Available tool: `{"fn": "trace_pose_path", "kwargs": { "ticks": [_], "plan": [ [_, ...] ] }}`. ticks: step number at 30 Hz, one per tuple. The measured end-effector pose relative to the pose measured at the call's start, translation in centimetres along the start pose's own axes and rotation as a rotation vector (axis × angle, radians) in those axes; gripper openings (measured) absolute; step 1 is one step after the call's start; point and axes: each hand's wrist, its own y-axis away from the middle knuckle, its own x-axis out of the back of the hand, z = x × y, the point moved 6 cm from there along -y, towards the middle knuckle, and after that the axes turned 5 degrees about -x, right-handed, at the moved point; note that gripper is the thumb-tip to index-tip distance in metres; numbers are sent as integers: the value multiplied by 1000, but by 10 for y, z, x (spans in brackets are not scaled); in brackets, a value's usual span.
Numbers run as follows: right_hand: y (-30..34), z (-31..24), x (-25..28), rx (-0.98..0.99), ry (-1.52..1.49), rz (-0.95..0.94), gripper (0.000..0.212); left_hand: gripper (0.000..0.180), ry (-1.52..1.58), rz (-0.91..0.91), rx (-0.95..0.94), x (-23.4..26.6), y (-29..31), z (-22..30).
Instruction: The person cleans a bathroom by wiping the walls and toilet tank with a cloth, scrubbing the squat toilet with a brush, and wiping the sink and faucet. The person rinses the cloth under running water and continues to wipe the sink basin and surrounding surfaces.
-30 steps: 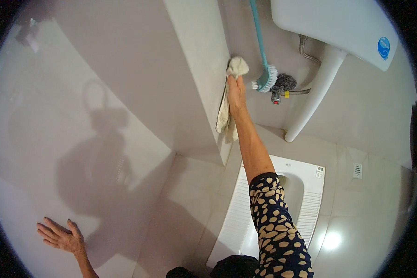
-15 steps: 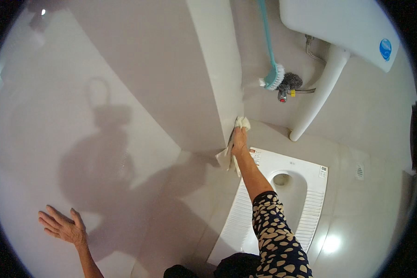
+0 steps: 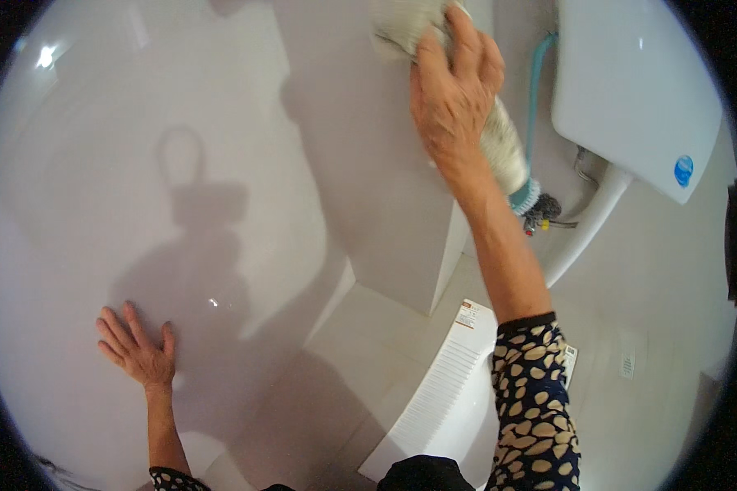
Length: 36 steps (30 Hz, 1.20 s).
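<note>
Cloth [image 3: 506,151] raised from pillar [image 3: 385,180] base to higher up — our right hand [image 3: 457,102] grips it bunched; left hand [image 3: 143,358] spread, empty, against wall [image 3: 74,204]. We judge wiping under way — extent done or left, cannot tell.

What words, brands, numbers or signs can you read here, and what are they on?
Nothing is legible.
Blue oval sticker on the white cistern: too small.
Orange-and-white label on the squat toilet: too small.
Small label at its right edge: too small.
</note>
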Motion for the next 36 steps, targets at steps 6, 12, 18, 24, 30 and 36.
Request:
{"fn": "trace_pose_path", "kwargs": {
  "ticks": [6, 12, 18, 24, 30, 36],
  "plan": [
    [39, -28, -51, 342, 312, -138, 31, 69, 53, 12, 27, -2, -3, 10],
    [166, -46, -49, 546, 291, -477, 35, 68, 21, 37, 13, -3, -1, 10],
    [296, 8, -5, 391, -81, -1041, 29, 69, 38, 68, 24, -3, -7, 17],
    [157, 3, 36, 405, -42, -750, 40, 70, 29, 16, 35, 0, -5, 3],
    [-47, 16, -8, 237, 281, -129, 40, 68, 35, 7, 35, 0, -1, 1],
    [-11, -19, -53, 342, 367, -197, 38, 66, 56, 28, 34, -3, -4, 1]
  ]
}}
